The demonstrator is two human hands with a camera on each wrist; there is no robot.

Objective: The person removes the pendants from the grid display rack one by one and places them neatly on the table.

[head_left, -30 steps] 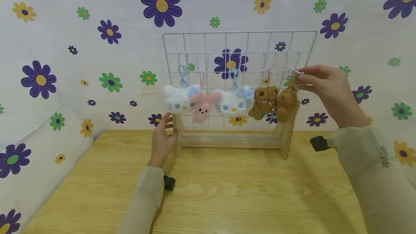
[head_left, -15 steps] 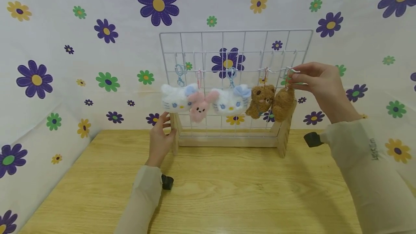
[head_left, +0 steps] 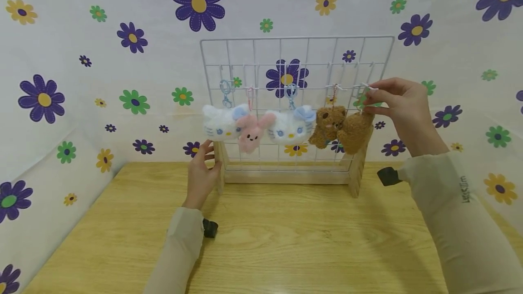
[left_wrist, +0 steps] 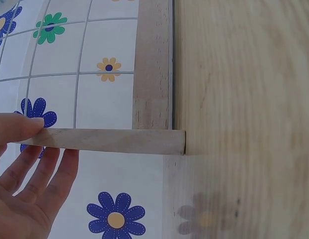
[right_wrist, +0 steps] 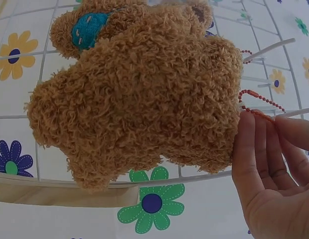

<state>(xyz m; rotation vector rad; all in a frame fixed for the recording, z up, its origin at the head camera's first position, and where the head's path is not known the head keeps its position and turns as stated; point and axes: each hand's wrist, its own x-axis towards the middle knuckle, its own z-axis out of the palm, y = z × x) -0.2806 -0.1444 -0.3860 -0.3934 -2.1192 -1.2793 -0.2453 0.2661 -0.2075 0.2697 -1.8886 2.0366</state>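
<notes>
My left hand (head_left: 203,178) grips the wooden upright (left_wrist: 109,141) at the left end of a white wire grid rack (head_left: 297,38), thumb on one side and fingers on the other. At the rack's right end my right hand (head_left: 404,103) pinches the red ball chain (right_wrist: 261,115) of a brown plush bear keychain (right_wrist: 144,94), right at the tip of a white hook (right_wrist: 299,111). That bear hangs with its back toward me. Beside it a second brown bear keychain (head_left: 328,124) hangs from a neighbouring hook by its own red chain.
Two white plush cat-head keychains, the left one (head_left: 220,124) and the middle one (head_left: 286,127), hang with a pink bunny keychain (head_left: 250,137) between them. The rack stands on a wood-grain table (head_left: 261,239) before a flower-printed backdrop (head_left: 155,8).
The rightmost bear has turned on its chain, from showing its front side to showing its back. My right hand keeps hold near the hook; the left hand stays on the upright.
</notes>
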